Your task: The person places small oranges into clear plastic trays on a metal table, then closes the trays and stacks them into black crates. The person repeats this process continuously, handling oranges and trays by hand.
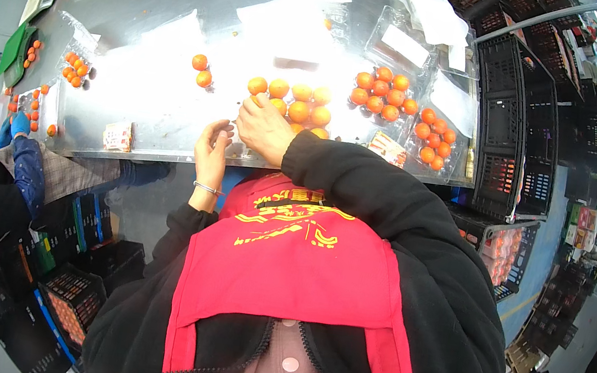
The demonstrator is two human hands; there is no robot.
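My right hand (265,129) reaches over the left side of a group of orange citrus fruits (298,111) set in rows on the metal table. Its fingertips are at the fruit, and the back of the hand hides whether one is gripped. Just left of it is my left hand (213,149), near the table's front edge, its fingers loosely bent and apart with nothing visible in them. A metal bracelet (208,188) circles the left wrist. Two loose oranges (201,70) lie beyond my left hand. Glare washes out the surface behind the rows.
Clear plastic trays of oranges (385,93) (434,139) and printed packets (388,149) lie to the right, before black crates (504,127). Another packet stack (118,136) lies left. A co-worker's blue-gloved hand (20,123) is among oranges near a green scale (18,53).
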